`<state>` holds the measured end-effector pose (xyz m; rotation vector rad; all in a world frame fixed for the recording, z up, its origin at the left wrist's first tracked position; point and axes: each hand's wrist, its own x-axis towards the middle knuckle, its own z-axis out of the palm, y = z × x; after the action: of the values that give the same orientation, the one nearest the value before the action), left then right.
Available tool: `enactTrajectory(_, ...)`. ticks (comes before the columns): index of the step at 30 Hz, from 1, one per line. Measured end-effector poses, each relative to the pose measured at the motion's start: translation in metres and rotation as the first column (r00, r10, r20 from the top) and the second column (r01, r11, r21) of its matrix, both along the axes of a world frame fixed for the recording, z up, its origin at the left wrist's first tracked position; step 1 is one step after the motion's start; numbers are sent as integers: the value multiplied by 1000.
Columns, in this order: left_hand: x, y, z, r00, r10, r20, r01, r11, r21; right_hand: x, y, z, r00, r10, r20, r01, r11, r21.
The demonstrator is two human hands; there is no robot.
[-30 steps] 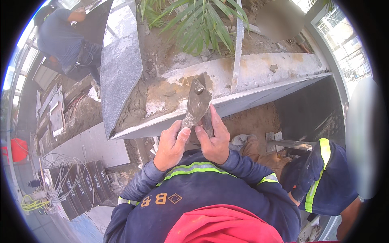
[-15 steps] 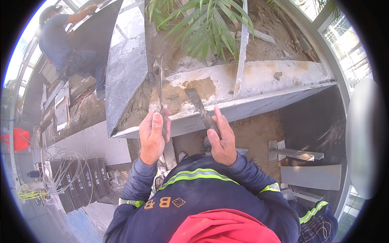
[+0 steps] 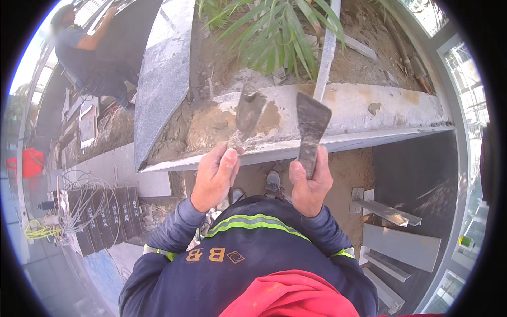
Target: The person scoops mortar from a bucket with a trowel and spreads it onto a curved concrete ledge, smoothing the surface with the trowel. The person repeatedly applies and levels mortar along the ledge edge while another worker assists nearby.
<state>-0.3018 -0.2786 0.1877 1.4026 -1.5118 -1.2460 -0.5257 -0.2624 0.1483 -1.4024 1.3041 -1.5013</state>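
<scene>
My left hand point(image 3: 214, 179) is closed on the handle of a mortar-crusted metal trowel point(image 3: 248, 111), its blade pointing up. In my right hand point(image 3: 311, 185) is a dark, flat, scraper-like tool point(image 3: 312, 119), held upright a short way to the right of the trowel. Both tools are over a pale concrete ledge point(image 3: 391, 105) with brown wet patches, edged by a thin slab point(image 3: 343, 141).
Plants point(image 3: 280, 37) grow in soil beyond the ledge. A speckled stone slab point(image 3: 163, 79) stands left of it; beyond, a worker point(image 3: 84, 63) works. A red container point(image 3: 29, 162), cable-draped weights point(image 3: 100, 216) sit left, metal brackets point(image 3: 385, 211) and dark panel point(image 3: 406, 169) right.
The tools, stacked together a second ago, have separated, my right hand moving rightward and turning its tool face-on. The person near my right side has left that spot.
</scene>
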Motion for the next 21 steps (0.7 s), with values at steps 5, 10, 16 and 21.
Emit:
enactTrajectory(5,-33,17,-6,999,2,-51,-2,1000,8,27,-4,-6,876,106,471,-182,976,120)
enactTrajectory(10,18,15,9,926,374,44,-367,923,-116,12,-6,-18,815,281,506,-434,876,212)
enactTrajectory(16,65,66,-4,806,592,-25,-592,801,-89,-5,-99,18,842,534,75,-535,845,-15)
enactTrajectory(21,75,112,-35,721,662,-202,-678,735,-9,34,-123,78,568,541,-620,-654,754,59)
